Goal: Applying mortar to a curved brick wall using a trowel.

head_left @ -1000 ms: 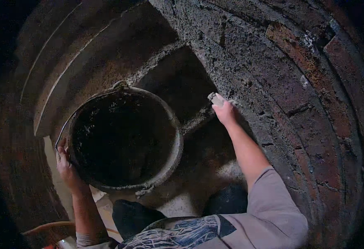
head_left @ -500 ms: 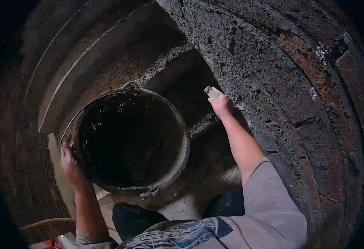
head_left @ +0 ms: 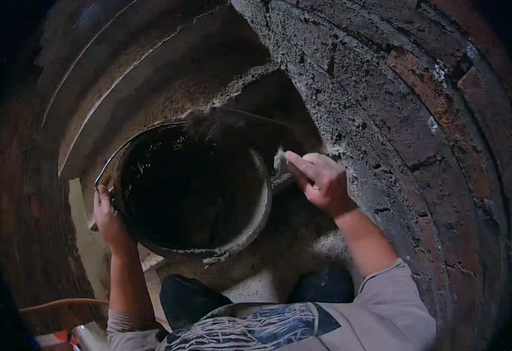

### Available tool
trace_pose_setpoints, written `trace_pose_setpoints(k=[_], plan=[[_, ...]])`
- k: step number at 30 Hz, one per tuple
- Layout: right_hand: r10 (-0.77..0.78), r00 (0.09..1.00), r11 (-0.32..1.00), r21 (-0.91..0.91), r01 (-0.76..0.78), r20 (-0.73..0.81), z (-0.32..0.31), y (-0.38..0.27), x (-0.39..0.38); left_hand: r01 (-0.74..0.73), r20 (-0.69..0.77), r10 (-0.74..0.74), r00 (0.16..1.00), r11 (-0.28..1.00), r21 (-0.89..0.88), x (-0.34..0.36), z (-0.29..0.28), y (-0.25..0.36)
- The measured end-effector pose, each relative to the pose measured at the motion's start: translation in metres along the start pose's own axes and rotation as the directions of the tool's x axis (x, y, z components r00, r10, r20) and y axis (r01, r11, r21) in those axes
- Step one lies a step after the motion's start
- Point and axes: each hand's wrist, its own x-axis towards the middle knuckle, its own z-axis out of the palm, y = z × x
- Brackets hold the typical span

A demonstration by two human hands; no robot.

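Observation:
A large round bucket (head_left: 262,205) with a mortar-crusted rim stands in front of me, and its inside is very dark. My left hand (head_left: 110,219) is closed on the bucket's wire handle (head_left: 105,167) at the left side of the rim. To the right of the bucket, my right hand (head_left: 321,180) grips a trowel by its pale handle end (head_left: 279,159). The trowel's dark blade (head_left: 247,117) reaches over the far right part of the rim, with a dark clump at its far end. Shadow hides much of the blade.
A rough brick wall (head_left: 443,187), partly coated with grey mortar, rises on the right. Curved ledges (head_left: 127,76) lie at the far left. A mortar ridge (head_left: 244,79) runs behind the bucket. My knees (head_left: 192,301) are close below it. A red and white object (head_left: 63,339) lies at the lower left.
My right hand has turned and come nearer, bringing the trowel blade into view over the bucket's far rim. My left hand stays on the handle; the bucket appears slightly higher and further right.

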Motion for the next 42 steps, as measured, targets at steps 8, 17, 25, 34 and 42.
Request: trace_pose_setpoints(k=[8, 17, 25, 34, 42], plan=[[0.733, 0.67, 0.673, 0.012, -0.739, 0.116, -0.039, 0.026, -0.106, -0.008, -0.048, 0.004, 0.999, 0.996, -0.086, 0.009, -0.018, -0.034], [0.851, 0.443, 0.513, -0.266, -0.816, 0.282, -0.041, 0.03, -0.108, -0.092, -0.037, 0.097, 0.995, 0.99, 0.104, 0.009, -0.028, -0.05], [0.771, 0.593, 0.636, -0.223, -0.739, 0.234, 0.017, 0.06, -0.083, -0.101, -0.034, 0.103, 0.994, 0.993, 0.063, 0.007, -0.029, -0.049], [0.72, 0.674, 0.684, -0.002, -0.73, 0.167, 0.09, 0.073, -0.006, -0.026, -0.016, 0.024, 1.0, 0.992, -0.125, 0.004, -0.025, -0.038], [0.749, 0.652, 0.627, 0.195, -0.754, 0.116, 0.141, 0.079, 0.02, -0.044, -0.026, 0.043, 0.999, 0.998, -0.04, 0.0, -0.017, -0.036]])
